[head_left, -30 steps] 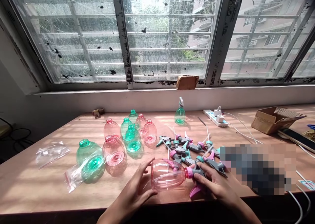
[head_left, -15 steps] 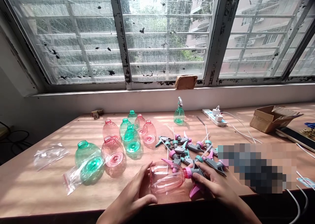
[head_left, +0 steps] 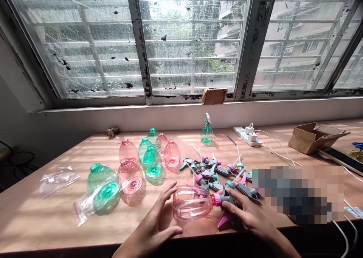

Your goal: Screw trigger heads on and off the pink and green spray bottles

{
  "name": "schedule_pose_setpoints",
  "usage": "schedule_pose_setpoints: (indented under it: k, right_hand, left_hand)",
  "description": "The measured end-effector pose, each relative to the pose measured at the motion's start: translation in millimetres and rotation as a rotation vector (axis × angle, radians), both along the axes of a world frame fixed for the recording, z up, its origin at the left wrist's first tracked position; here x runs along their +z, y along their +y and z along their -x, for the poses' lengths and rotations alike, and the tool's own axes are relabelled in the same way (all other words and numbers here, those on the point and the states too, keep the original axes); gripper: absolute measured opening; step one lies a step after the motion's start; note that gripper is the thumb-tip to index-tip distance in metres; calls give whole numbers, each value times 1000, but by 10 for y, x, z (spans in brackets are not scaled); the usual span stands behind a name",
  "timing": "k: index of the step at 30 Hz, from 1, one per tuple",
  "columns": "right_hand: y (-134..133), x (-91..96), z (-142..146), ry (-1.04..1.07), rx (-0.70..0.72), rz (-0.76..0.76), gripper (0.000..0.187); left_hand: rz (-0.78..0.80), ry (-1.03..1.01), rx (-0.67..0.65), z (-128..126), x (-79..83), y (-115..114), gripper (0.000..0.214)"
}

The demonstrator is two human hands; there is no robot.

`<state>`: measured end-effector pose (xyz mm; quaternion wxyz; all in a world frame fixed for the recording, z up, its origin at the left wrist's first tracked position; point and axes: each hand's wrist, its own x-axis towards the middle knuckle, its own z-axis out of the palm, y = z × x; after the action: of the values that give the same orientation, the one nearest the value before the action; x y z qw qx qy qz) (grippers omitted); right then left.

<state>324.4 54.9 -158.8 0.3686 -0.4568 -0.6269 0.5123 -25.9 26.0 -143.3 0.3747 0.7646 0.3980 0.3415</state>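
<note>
A see-through pink spray bottle [head_left: 191, 207] lies on its side near the table's front edge. Its pink-collared grey trigger head [head_left: 227, 200] is in the grasp of my right hand [head_left: 246, 209], and a pink trigger points down toward me. Around the bottle's base, my left hand [head_left: 159, 216] is open, thumb and fingers spread, with little or no contact. Just behind lie several loose trigger sprayers [head_left: 212, 171] in grey, pink and green, their tubes sticking out. To the left stand several pink bottles [head_left: 131, 178] and green bottles [head_left: 153, 161] without heads.
A clear plastic bag [head_left: 86, 209] leans on the nearest green bottle; another bag [head_left: 58, 180] lies farther left. At the back are a complete green spray bottle [head_left: 207, 134], a power strip [head_left: 246, 137] with cables and an open cardboard box [head_left: 307, 139]. A pixelated patch covers part of the right side.
The left fingers have drawn slightly away from the bottle's base. The right hand keeps its hold on the trigger head, and the bottle lies nearly as before. The view has shifted slightly.
</note>
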Motion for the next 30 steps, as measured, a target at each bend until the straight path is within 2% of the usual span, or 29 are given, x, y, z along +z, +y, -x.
schedule_pose_setpoints:
  k: [3,5,10,13,16,20,25,30]
  right_hand:
    - [-3,12,1,-3,5,-23,61]
    - [-10,20,-2,-13,-2,-20,61]
    - [-31,31,5,-15,-2,-8,63]
    - [-54,19,32,13,-73,-40,61]
    - [-68,4,50,38,-101,-2,64]
    - [-45,15,30,20,-49,16,65]
    - [-11,28,-2,-17,-11,-28,64]
    - [-43,58,13,-5,7,-60,58]
  left_hand:
    - [108,-47,8,-12,43,-14,85]
    - [123,-62,12,-16,49,-11,84]
    - [79,4,27,-4,-52,33,76]
    - [5,16,15,2,-157,63,80]
    - [-39,32,9,4,-206,63,77]
    - [14,-12,-17,9,-125,27,92]
    - [112,33,71,13,-5,23,73]
    - [110,-36,10,1,-92,58,80]
